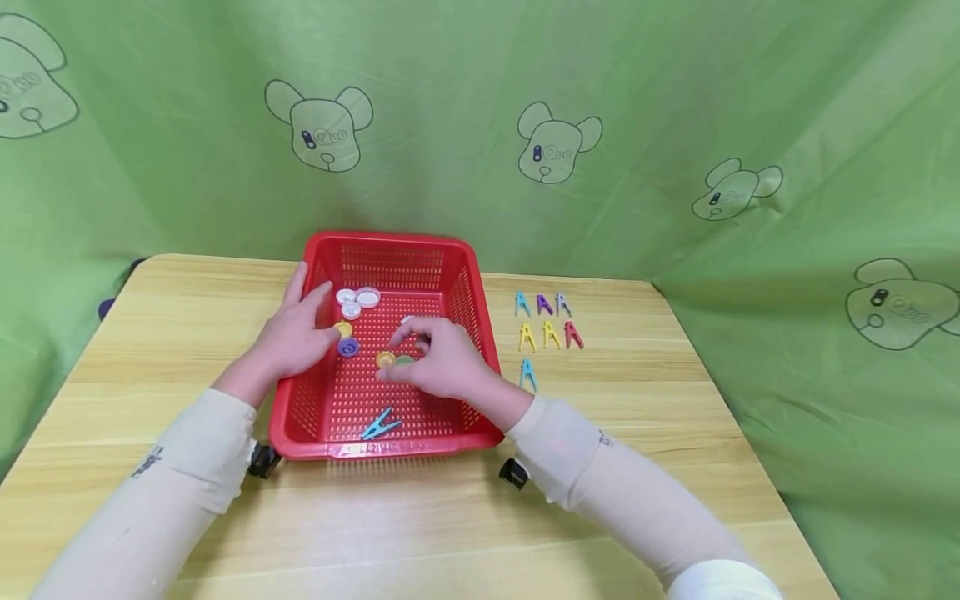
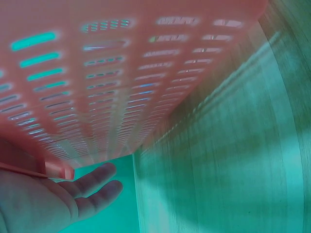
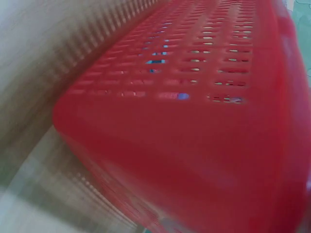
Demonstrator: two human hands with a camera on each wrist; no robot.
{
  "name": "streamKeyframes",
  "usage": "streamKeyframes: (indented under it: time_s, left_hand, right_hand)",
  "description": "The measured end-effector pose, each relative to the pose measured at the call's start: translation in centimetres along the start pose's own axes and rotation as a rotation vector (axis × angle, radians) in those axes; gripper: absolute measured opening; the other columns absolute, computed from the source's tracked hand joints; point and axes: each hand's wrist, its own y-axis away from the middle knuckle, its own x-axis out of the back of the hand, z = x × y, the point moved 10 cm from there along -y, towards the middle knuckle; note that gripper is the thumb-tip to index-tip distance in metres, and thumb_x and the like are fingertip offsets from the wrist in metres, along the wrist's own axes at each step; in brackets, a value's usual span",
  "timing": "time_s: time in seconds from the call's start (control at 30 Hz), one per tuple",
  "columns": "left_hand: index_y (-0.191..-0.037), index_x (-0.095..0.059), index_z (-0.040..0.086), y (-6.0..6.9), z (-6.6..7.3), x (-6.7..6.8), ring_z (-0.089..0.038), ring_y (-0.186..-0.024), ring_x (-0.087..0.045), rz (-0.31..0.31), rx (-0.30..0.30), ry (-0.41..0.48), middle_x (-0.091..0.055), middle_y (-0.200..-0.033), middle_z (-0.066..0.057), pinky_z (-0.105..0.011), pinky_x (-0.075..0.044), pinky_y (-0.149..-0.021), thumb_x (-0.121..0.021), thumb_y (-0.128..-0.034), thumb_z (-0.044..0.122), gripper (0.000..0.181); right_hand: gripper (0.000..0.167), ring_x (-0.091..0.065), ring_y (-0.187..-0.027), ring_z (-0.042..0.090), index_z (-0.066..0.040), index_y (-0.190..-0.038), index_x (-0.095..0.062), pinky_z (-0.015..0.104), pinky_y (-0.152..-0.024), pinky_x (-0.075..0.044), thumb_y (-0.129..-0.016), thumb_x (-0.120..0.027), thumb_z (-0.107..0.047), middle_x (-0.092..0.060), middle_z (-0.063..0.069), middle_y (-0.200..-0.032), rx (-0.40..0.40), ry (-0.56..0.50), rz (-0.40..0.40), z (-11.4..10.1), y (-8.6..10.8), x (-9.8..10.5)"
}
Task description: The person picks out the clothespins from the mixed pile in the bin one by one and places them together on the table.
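A red basket [image 1: 480,287] stands on the table with small round caps inside. Over its left rim lies my left hand [image 1: 288,337], fingers spread and thumb inside near a yellow cap [image 1: 342,329] and a purple cap [image 1: 348,347]. My right hand [image 1: 446,362] reaches in from the right. Its thumb and index finger stand apart around an orange-yellow cap [image 1: 386,359] and a green cap [image 1: 404,360]; no clear grip shows. A white cap [image 1: 407,319] is partly hidden behind that hand. Both wrist views mostly show the basket's outer wall [image 3: 170,141].
White caps [image 1: 367,297] group near the basket's back left corner. A light-blue clothespin [image 1: 381,424] lies at its front. On the wooden table [image 1: 622,433], right of the basket, several clothespins [image 1: 551,334] lie in rows. A green curtain [image 1: 450,125] hangs behind.
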Motion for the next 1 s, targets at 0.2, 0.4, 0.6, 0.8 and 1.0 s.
streamKeyframes:
  time_s: [0.2,0.4,0.6,0.8,1.0]
  left_hand:
    - [-0.159,-0.021,0.004,0.1,0.1,0.1,-0.051,-0.138,-0.030,0.002,-0.003,-0.007,0.019,-0.165,-0.003,-0.057,-0.056,-0.079,-0.061,-0.0911,0.011,0.079]
    - [-0.159,-0.022,0.004,0.0,0.0,0.0,-0.051,-0.139,-0.029,0.002,0.002,-0.002,0.019,-0.165,-0.002,-0.057,-0.056,-0.079,-0.061,-0.0911,0.011,0.079]
    - [-0.159,-0.022,0.005,0.1,0.1,0.1,-0.051,-0.138,-0.030,0.002,0.006,0.012,0.021,-0.164,0.001,-0.056,-0.056,-0.078,-0.061,-0.0911,0.011,0.079]
    - [-0.159,-0.021,0.005,0.2,0.1,0.1,-0.051,-0.136,-0.033,-0.001,0.013,0.017,0.021,-0.164,0.001,-0.056,-0.057,-0.077,-0.060,-0.0920,0.010,0.078]
    - [-0.159,-0.021,0.006,0.2,-0.1,0.0,-0.050,-0.135,-0.035,0.000,0.017,0.025,0.020,-0.164,0.001,-0.054,-0.058,-0.077,-0.060,-0.0925,0.010,0.078]
  right_hand:
    - [0.034,-0.045,-0.066,0.017,-0.026,-0.099,-0.071,0.027,-0.054,-0.037,-0.072,-0.092,-0.027,-0.048,0.003,-0.070,-0.014,0.000,-0.090,0.8,-0.5,-1.6]
    - [0.042,-0.047,-0.075,0.019,-0.025,-0.105,-0.072,0.028,-0.059,-0.042,-0.070,-0.093,-0.015,-0.049,0.005,-0.078,-0.034,0.039,-0.194,2.1,-0.9,-3.5]
    - [0.046,-0.047,-0.073,0.019,-0.020,-0.109,-0.074,0.028,-0.061,-0.042,-0.069,-0.093,-0.010,-0.050,0.006,-0.077,-0.053,0.078,-0.232,3.1,-1.0,-4.6]
    - [0.045,-0.049,-0.076,0.019,-0.022,-0.108,-0.074,0.028,-0.060,-0.043,-0.068,-0.094,-0.013,-0.056,0.010,-0.084,-0.051,0.116,-0.268,3.6,-1.1,-5.4]
    - [0.046,-0.050,-0.083,0.019,-0.023,-0.106,-0.074,0.029,-0.065,-0.046,-0.066,-0.094,-0.012,-0.061,0.008,-0.094,-0.060,0.161,-0.305,4.1,-1.1,-6.1]
